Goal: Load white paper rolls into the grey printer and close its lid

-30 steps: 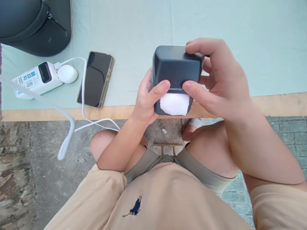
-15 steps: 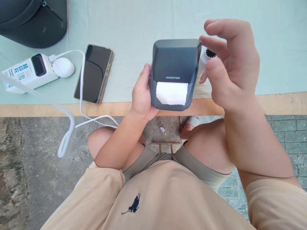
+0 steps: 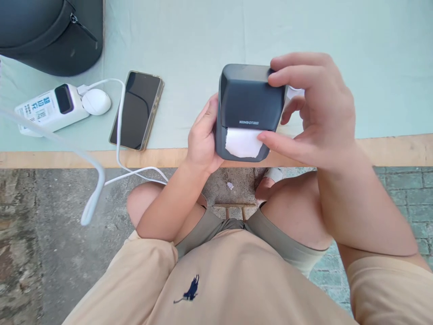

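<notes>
While the left hand (image 3: 204,135) supports the NIIMBOT printer (image 3: 252,101) from its left side, the right hand (image 3: 314,110) spans its right side. The left hand grasps the casing, thumb along the side wall; its other fingers are mostly hidden. The right hand is spread, with fingertips at the upper right corner and the thumb tip at the right margin of the paper strip (image 3: 241,143). Whether it grips or only rests there cannot be told. The printer is raised in front of the person, above the wooden edge (image 3: 389,151) of the table.

For good handling, the left hand should carry the weight and hold the casing steady. Right thumb pressure should be light and flat, since the thin paper would probably crease or tear under a hard push. Fingertips are best kept at the corner, clear of the paper slot.

The casing is dark, smooth and apparently plastic, a rounded block with bevelled faces. The paper is matt white with a ragged lower end. The tablecloth (image 3: 189,45) is pale green, lightly wrinkled fabric; the smartphone (image 3: 137,110) is a glossy slab in a thin case.
</notes>
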`<state>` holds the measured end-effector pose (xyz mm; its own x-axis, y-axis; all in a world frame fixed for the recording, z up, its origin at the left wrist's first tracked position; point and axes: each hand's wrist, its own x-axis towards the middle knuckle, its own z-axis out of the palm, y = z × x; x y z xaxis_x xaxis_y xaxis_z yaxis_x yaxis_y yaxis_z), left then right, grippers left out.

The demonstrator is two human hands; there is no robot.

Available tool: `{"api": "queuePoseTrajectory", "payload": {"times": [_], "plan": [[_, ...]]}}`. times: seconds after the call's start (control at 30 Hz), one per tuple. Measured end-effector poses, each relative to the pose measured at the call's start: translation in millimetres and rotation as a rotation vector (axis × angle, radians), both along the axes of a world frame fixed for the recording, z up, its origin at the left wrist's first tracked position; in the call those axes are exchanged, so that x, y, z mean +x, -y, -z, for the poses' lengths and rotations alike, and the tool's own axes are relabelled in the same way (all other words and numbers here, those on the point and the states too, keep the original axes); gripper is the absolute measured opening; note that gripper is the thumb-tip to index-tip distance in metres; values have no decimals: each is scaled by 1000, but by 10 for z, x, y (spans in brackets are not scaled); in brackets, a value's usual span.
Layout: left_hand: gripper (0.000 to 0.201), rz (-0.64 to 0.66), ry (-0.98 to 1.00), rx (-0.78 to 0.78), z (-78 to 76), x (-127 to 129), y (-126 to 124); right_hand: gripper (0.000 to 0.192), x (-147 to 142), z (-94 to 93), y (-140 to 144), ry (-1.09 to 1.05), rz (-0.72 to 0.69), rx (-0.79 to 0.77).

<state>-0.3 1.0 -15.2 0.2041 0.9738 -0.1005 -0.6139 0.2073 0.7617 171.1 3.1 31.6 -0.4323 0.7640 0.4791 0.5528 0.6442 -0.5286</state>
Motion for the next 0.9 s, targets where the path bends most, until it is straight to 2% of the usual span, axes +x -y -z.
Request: {"api": "queuePoseTrajectory", "payload": {"times": [0.1,0.17,0.23,0.3,0.43,0.57,0.63,0.7,0.8,0.9], "plan": [[40,24,-30,-16,-44,0,2,46,-17,-10,18,-9,112,124],[44,62,-46,-14,-68,-1,12,29,-37,2,27,-95,254,219],[34,114,-48,-4,-76,0,23,12,-62,6,35,-190,342,296],[23,141,-35,4,-66,3,29,10,-86,-17,47,-240,382,297],[22,130,-5,-19,-36,-4,29,13,-90,-110,73,-158,374,137],[20,148,30,-12,-34,-12,34,13,-47,-100,54,-63,356,212],[22,154,12,25,-45,-6,45,10,-39,-73,40,79,333,207],[27,153,-33,62,-59,8,60,10,-46,-68,37,246,314,126],[40,144,-98,75,-71,31,85,26,-56,-101,51,432,292,3],[51,120,-133,74,-72,44,100,34,-39,-139,74,530,255,-50]]}}
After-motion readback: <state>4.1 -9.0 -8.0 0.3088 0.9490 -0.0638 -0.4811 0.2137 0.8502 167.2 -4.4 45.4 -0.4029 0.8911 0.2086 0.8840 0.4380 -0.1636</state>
